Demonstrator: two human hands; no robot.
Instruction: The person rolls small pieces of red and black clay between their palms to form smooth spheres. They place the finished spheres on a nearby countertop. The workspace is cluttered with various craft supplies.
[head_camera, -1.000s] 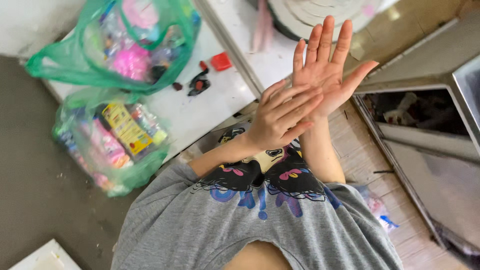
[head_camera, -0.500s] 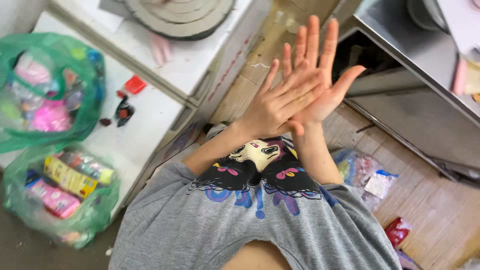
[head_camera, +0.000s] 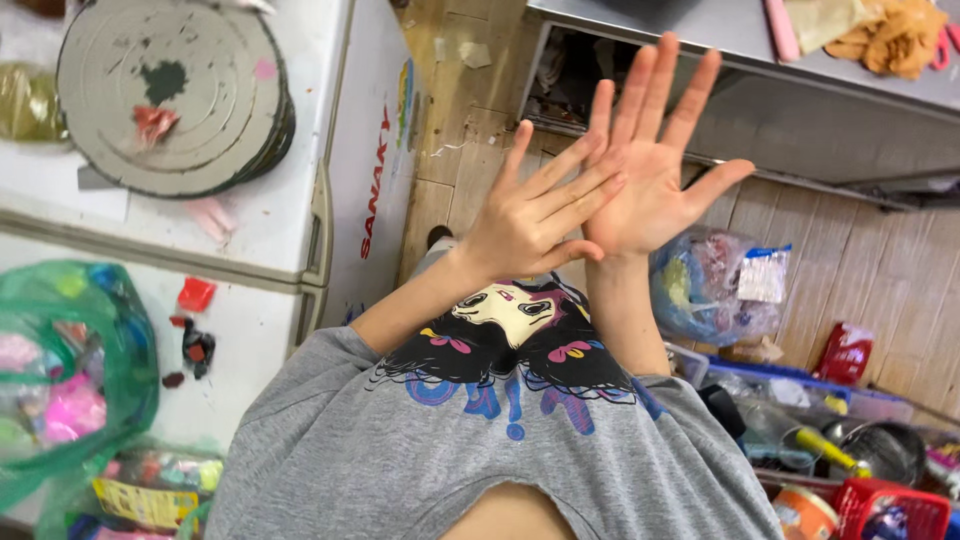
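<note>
Near, a grey shirt (head_camera: 480, 450) fills the bottom. Above it, the left hand (head_camera: 530, 215) lies across the right hand (head_camera: 650, 180) and touches it; both have fingers spread wide and hold nothing. Farther left, a round board (head_camera: 165, 95) lies on a white freezer (head_camera: 330, 130).

Our left hand (head_camera: 535, 215) lies across our right hand (head_camera: 655, 165), touching it, both above the floor (head_camera: 470, 160). Left of them a round disc (head_camera: 170, 95) rests on a chest freezer (head_camera: 300, 200). Right of them a clear bag (head_camera: 715, 285) sits on the floor.
</note>
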